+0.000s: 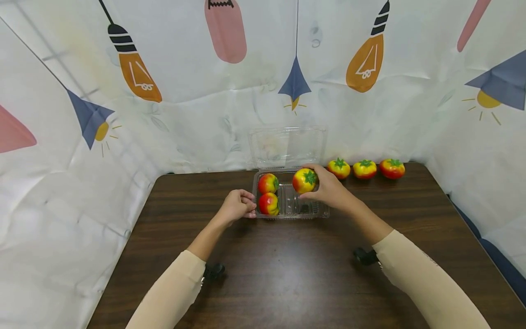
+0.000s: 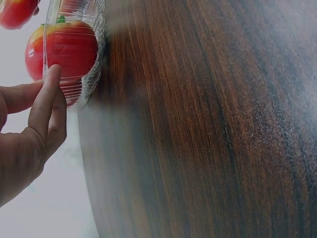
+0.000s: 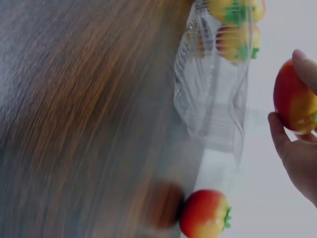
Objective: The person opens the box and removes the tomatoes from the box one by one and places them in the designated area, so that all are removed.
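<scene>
A clear plastic clamshell box (image 1: 295, 208) lies on the table with its lid (image 1: 287, 147) raised at the back. Two red-and-yellow fruits with green leafy caps sit in its left half, a rear fruit (image 1: 268, 183) and a front fruit (image 1: 269, 204). My left hand (image 1: 237, 205) pinches the box's left rim between thumb and fingertips, as the left wrist view shows. Over the right half, my right hand (image 1: 326, 187) grips another fruit (image 1: 304, 181) by its sides. In the right wrist view this fruit (image 3: 292, 99) is held above the box's rim.
Three more such fruits stand in a row along the table's back edge: a near one (image 1: 339, 168), a middle one (image 1: 365, 169) and a far right one (image 1: 392, 168). A printed white cloth (image 1: 197, 123) hangs behind the brown wooden table (image 1: 279, 274).
</scene>
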Available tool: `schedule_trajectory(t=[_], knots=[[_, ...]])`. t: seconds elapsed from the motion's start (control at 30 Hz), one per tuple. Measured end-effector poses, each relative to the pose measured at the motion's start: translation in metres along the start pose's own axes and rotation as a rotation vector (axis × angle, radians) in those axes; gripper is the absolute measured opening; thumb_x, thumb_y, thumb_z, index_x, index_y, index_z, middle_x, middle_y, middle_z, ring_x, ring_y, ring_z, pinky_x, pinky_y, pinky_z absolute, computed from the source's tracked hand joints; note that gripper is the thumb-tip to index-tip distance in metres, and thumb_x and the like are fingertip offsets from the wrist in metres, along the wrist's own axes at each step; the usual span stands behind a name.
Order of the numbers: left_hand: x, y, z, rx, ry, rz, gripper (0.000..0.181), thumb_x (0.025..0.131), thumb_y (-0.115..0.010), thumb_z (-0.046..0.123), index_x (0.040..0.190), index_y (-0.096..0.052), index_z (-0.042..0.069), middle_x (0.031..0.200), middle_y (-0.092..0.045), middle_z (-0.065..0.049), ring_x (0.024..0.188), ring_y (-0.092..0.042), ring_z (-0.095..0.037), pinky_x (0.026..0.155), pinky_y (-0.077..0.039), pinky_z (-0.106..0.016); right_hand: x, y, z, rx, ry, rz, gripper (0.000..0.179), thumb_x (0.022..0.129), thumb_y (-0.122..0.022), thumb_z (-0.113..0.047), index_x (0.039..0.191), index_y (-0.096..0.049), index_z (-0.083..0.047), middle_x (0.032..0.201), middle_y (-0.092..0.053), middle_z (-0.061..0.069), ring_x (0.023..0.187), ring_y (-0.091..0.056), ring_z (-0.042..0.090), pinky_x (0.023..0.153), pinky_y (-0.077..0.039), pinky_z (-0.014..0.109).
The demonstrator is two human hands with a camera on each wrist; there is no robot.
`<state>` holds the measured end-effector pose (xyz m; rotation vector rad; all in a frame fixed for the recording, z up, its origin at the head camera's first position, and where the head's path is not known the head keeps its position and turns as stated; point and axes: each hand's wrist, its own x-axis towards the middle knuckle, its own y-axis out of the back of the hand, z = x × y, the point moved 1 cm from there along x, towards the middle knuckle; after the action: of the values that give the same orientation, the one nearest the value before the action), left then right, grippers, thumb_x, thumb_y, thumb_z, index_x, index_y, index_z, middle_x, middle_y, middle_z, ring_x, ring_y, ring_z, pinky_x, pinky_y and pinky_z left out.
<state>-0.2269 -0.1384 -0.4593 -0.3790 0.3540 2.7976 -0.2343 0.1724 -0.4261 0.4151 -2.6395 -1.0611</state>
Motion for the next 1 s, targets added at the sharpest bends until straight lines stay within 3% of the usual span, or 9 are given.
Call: schedule_trajectory(t=[0.57,1.0], knots=[[0.000,0.000,0.000,0.000,-0.001,0.003,0.032,0.097,-0.061,-0.011,0.127,-0.051,-0.017,0.097,-0.067,-0.027,0.066,-0.068,-0.016,0.069,-0.067,-0.032,-0.024,0.036,0.024,-0.036,0.004,0.054,0.088,0.079,-0.092,-0.020,0.150,-0.043,-0.004,0.144,-0.051,0.020,0.120,-0.054,0.038,0.105,-0.052,0.060],[-0.002,0.000,0.001,0.002,-0.020,-0.006,0.031,0.097,-0.061,-0.012,0.126,-0.051,-0.018,0.091,-0.067,-0.022,0.065,-0.067,-0.015,0.066,-0.066,-0.030,-0.041,0.055,0.056,-0.095,-0.059,0.079,0.086,0.081,-0.090,-0.017,0.150,-0.041,-0.004,0.147,-0.046,0.024,0.123,-0.051,0.042,0.107,-0.047,0.065]])
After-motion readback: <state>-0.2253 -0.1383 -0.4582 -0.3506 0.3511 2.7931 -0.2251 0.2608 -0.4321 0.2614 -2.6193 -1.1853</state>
